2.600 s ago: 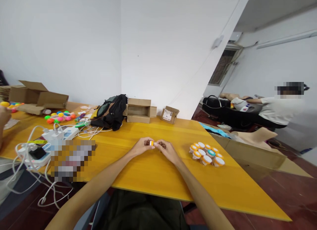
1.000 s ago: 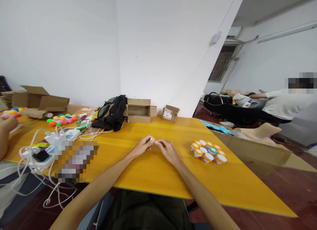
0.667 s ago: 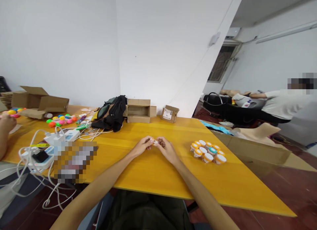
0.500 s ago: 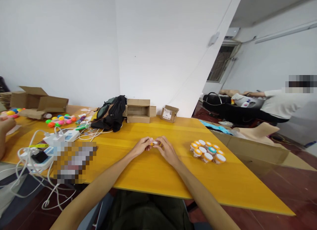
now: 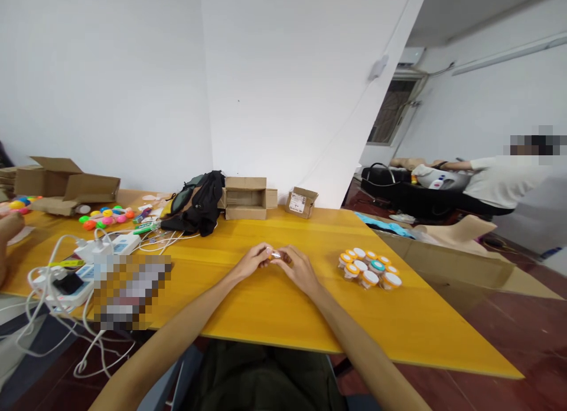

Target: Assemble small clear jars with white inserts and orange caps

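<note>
Over the middle of the yellow table, a small shiny item [image 5: 275, 255] with a hint of orange is held between both hands. Its shape is mostly covered by fingers, so its kind cannot be made out. My left hand [image 5: 252, 262] pinches one side of it. On the other side, my right hand [image 5: 299, 268] has its thumb and fingers closed around it. To the right of my hands stands a cluster of small clear jars [image 5: 369, 279] with orange-rimmed white lids, one lid being teal.
Cardboard boxes [image 5: 245, 213] [image 5: 301, 202] and a black bag [image 5: 208, 207] stand along the wall. Power strips [image 5: 84, 290] with tangled white cables lie left, near colourful plastic balls [image 5: 106, 217]. Another person's hand [image 5: 9, 225] shows at far left; a person [image 5: 500, 178] sits at right.
Both hands stay in nearly the same place, and the small item has turned slightly between the fingers. The whole view has shifted a little.
</note>
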`<act>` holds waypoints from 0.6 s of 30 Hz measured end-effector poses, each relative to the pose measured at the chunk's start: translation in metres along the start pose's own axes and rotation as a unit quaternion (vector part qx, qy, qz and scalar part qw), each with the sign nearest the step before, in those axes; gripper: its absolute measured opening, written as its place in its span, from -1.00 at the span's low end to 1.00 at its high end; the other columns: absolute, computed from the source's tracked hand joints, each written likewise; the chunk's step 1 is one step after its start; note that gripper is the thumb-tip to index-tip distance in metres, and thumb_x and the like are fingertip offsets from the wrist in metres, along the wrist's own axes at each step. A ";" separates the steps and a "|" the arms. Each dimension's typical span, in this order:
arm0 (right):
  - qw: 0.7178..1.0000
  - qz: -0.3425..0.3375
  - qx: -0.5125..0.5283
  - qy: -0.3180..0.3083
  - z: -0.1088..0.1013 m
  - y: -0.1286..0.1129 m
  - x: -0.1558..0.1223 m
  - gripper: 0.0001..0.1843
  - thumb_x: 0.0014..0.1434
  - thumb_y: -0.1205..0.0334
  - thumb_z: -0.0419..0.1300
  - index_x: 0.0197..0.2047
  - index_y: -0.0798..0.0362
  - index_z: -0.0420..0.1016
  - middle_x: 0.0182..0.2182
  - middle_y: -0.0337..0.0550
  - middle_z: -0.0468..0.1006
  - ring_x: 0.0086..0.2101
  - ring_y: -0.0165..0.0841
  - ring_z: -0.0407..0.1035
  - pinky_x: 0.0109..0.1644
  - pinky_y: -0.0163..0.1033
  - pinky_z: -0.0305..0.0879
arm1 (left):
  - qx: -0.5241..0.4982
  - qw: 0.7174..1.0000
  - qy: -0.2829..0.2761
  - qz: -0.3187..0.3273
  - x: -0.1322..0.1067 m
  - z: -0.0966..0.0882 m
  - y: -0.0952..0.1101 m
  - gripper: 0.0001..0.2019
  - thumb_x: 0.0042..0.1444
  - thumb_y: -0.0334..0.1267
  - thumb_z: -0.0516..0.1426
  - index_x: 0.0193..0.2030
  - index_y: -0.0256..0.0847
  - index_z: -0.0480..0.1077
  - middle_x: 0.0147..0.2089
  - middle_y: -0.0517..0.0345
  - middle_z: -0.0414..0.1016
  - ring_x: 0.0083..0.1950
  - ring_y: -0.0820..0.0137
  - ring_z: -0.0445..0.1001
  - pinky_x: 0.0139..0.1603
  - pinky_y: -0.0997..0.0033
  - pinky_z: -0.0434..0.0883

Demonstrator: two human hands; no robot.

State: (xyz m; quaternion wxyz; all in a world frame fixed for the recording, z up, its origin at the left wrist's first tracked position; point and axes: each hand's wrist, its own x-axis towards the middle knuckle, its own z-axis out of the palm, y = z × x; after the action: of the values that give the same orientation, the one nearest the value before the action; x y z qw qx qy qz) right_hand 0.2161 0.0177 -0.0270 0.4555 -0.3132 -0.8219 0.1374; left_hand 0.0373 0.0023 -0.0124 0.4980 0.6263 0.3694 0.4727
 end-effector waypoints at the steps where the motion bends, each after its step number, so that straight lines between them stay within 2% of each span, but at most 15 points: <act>1: 1.000 0.008 0.002 0.000 0.000 0.001 0.000 -0.76 0.23 0.00 0.19 -0.26 -0.02 0.51 -0.43 -0.14 0.51 -0.43 -0.28 0.38 -0.29 -0.22 0.35 | -0.004 1.000 -0.002 0.002 0.000 0.000 0.001 -0.45 -0.06 0.31 0.18 -0.34 -0.22 0.38 -0.50 0.27 0.33 -0.49 0.51 0.27 -0.46 0.48 0.19; 8: 1.000 0.019 -0.005 0.001 0.002 0.003 0.001 -0.72 0.27 -0.01 0.14 -0.30 0.00 0.51 -0.50 -0.20 0.53 -0.51 -0.34 0.38 -0.39 -0.28 0.32 | -0.022 0.999 -0.005 0.024 -0.001 0.000 0.002 -0.47 -0.08 0.24 0.25 -0.23 -0.23 0.43 -0.44 0.26 0.37 -0.43 0.48 0.29 -0.38 0.47 0.24; 15: 0.991 -0.093 -0.093 0.019 0.003 0.003 -0.001 -0.82 0.32 0.15 0.10 -0.11 -0.02 0.48 -0.31 -0.11 0.52 -0.38 -0.31 0.44 -0.30 -0.27 0.39 | 0.007 1.000 0.007 -0.024 0.000 -0.001 -0.001 -0.47 0.03 0.28 0.13 -0.45 -0.24 0.36 -0.58 0.26 0.33 -0.56 0.52 0.27 -0.50 0.48 0.17; 18: 0.982 -0.121 -0.140 0.027 0.004 0.004 -0.002 -0.82 0.34 0.23 0.06 -0.09 -0.05 0.48 -0.27 -0.10 0.49 -0.35 -0.32 0.44 -0.29 -0.28 0.39 | 0.017 0.999 0.006 -0.041 0.001 0.000 -0.002 -0.44 0.04 0.33 0.07 -0.47 -0.22 0.32 -0.63 0.29 0.29 -0.62 0.53 0.20 -0.55 0.49 0.12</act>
State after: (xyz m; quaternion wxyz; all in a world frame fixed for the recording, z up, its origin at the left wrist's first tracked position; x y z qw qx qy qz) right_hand 0.2146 0.0203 -0.0326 0.4426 -0.2755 -0.8522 -0.0444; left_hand 0.0374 0.0033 -0.0137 0.5044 0.6162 0.4051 0.4492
